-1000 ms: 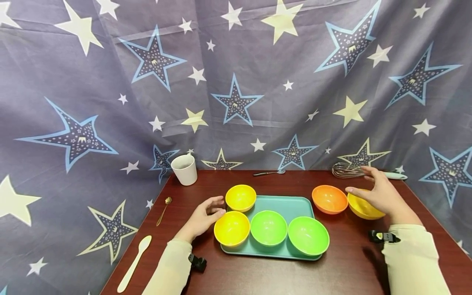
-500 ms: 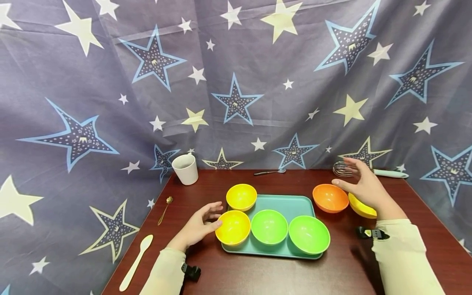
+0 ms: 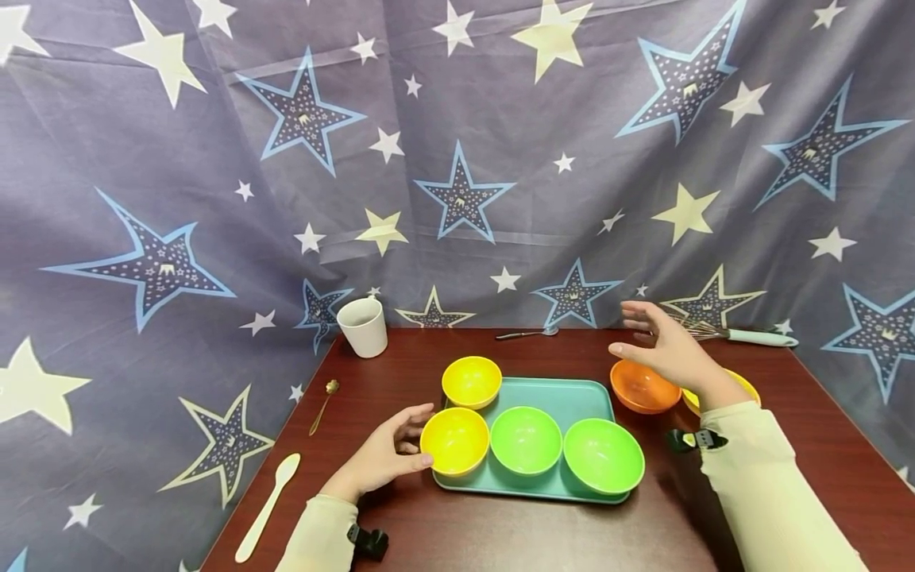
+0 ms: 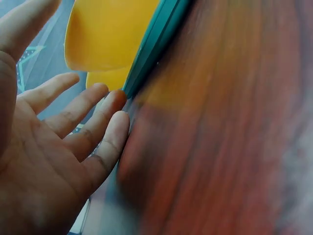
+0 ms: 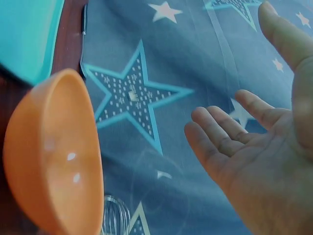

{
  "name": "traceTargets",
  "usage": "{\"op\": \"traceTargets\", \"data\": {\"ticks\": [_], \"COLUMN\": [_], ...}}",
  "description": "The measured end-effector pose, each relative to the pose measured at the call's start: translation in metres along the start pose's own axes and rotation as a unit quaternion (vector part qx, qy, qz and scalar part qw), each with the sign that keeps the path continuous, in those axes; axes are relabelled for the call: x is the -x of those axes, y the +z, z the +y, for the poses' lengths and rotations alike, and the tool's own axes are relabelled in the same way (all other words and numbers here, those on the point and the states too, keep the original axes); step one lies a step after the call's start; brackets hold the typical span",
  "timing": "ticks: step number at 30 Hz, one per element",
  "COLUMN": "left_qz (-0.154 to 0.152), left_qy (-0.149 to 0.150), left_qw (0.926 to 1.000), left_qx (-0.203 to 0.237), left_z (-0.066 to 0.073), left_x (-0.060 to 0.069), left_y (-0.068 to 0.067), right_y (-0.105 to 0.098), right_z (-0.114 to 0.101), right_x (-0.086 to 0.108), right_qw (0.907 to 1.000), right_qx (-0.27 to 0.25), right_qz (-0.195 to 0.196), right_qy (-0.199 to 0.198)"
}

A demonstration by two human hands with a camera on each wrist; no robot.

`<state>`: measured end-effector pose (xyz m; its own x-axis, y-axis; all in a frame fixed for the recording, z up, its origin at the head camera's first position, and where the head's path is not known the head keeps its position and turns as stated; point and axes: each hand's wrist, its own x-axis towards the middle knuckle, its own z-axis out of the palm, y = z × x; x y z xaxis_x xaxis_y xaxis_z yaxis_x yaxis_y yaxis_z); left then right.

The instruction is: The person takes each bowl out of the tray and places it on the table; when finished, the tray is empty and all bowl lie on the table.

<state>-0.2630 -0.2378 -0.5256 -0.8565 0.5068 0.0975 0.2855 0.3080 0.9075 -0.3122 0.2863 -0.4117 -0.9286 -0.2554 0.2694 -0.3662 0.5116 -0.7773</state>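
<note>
Now my right hand [image 3: 672, 353] has swung leftward: a second ago it was over the outer yellow bowl [image 3: 745, 387], and at present it hangs above the orange bowl [image 3: 643, 393], at two o'clock from the middle of the tray [image 3: 557, 395]. Its fingers are loosely extended, thumb well apart, gripping nothing; the right wrist view shows a gap to the orange rim. Both bowls sit off the tray, on the table [image 3: 500, 540], so I judge that my work has shifted to the orange one, which neither hand holds. My left hand [image 3: 389, 453] is at nine o'clock, fingers slightly bent and spread, clamped on nothing, beside the near yellow bowl [image 3: 455, 441]; whether my thumb touches it, I cannot tell. An inner green bowl [image 3: 526, 441] stands at the dial's centre, an outer green bowl [image 3: 604, 455] just past three o'clock.
</note>
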Motion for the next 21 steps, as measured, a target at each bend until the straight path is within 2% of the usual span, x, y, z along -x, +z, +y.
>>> {"op": "traceTargets", "data": {"ticks": [6,14,21], "left_qz": [-0.012,-0.013,-0.003], "left_qy": [0.006,0.013,0.003], "left_qw": [0.9999,0.9997,0.9997], "left_qx": [-0.004,-0.017,-0.024], "left_z": [-0.002,-0.006,-0.004], "left_x": [0.003,0.003,0.004], "left_y": [0.004,0.008,0.011], "right_y": [0.010,0.024,0.039], "right_z": [-0.012,-0.016,-0.025], "right_x": [-0.021,-0.047,-0.060], "right_qw": [0.9985,0.9955,0.9914], "right_qx": [-0.004,0.019,-0.011], "right_qz": [-0.053,-0.093,-0.130], "right_qy": [0.010,0.010,0.010]}}
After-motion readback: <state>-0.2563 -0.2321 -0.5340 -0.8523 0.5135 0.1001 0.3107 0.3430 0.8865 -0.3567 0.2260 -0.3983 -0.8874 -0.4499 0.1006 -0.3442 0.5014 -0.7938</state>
